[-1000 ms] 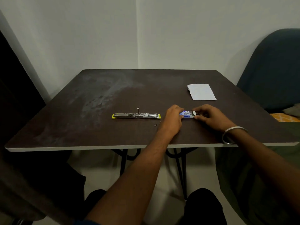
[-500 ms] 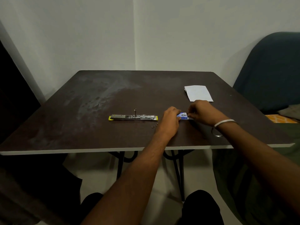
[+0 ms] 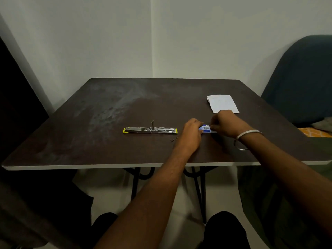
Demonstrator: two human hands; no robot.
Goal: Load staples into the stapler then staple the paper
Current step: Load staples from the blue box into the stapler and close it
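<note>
At far left we note a dark, unlit area beside the pale wall; the dark brown table [image 3: 89,141] fills the middle of the view, its top scuffed with a greyish smear toward the left-centre; its pale front edge runs across the frame.

Left of centre lies the stapler [image 3: 150,130], opened out flat in one long line on the tabletop, metal body with yellow tips at both ends, a small post standing upright near its middle; nothing touches it. Just right of its right end and slightly nearer to us, we see a few loose staples [image 3: 173,139] scattered on the wood.

Next comes our left hand [image 3: 191,133], resting on the table, fingers curled onto the left end of a small blue-and-white staple box [image 3: 205,128]; the box sits low at the table surface between both hands. Our right hand [image 3: 228,123] meets it from the other side, fingertips pinched at its right end; a pale strip shows under the box toward the right hand, though we cannot tell whether it is an inner tray sliding out. A metal bangle [image 3: 248,135] hangs at the right wrist.

Beyond the right hand, toward the far right corner, lies the folded white paper [image 3: 222,103], flat, apart from the box; a dark blue chair [image 3: 301,83] stands past the table's right edge.
</note>
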